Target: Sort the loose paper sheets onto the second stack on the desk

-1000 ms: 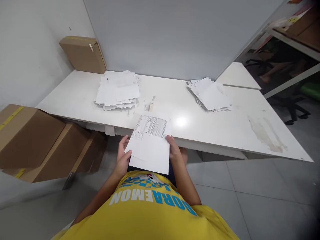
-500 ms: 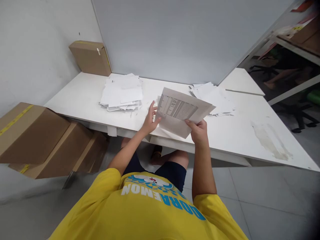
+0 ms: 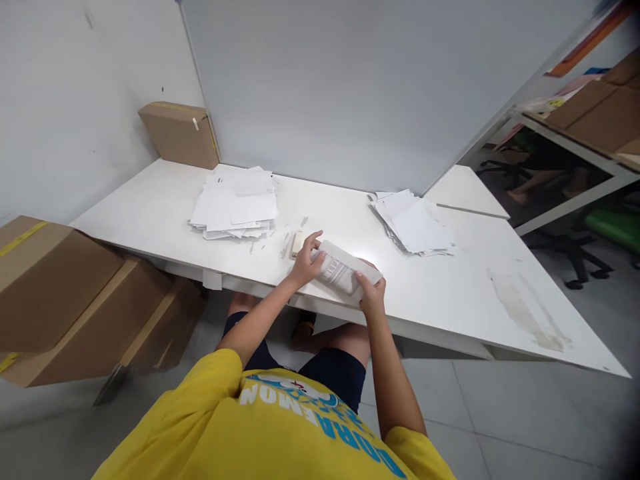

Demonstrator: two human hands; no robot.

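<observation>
White worktop (image 3: 480, 287) is stretching toward lower right, one paper stack (image 3: 235, 200) lying left, a second stack (image 3: 413, 223) right; at centre, near its front edge (image 3: 440, 332), left hand (image 3: 307, 263) and right hand (image 3: 373, 295) are both keeping grip on printed paper (image 3: 341, 272).

Matt white paper makes up the sheet (image 3: 343, 272) and both stacks (image 3: 235, 200). The table (image 3: 325, 200) is smooth, white and glossy, with a dull, worn-looking patch (image 3: 530, 310). The boxes (image 3: 65, 287) are matt brown cardboard. The shirt (image 3: 250, 433) is matt yellow cloth; the partition (image 3: 325, 87) looks smooth and nearly matt.
</observation>
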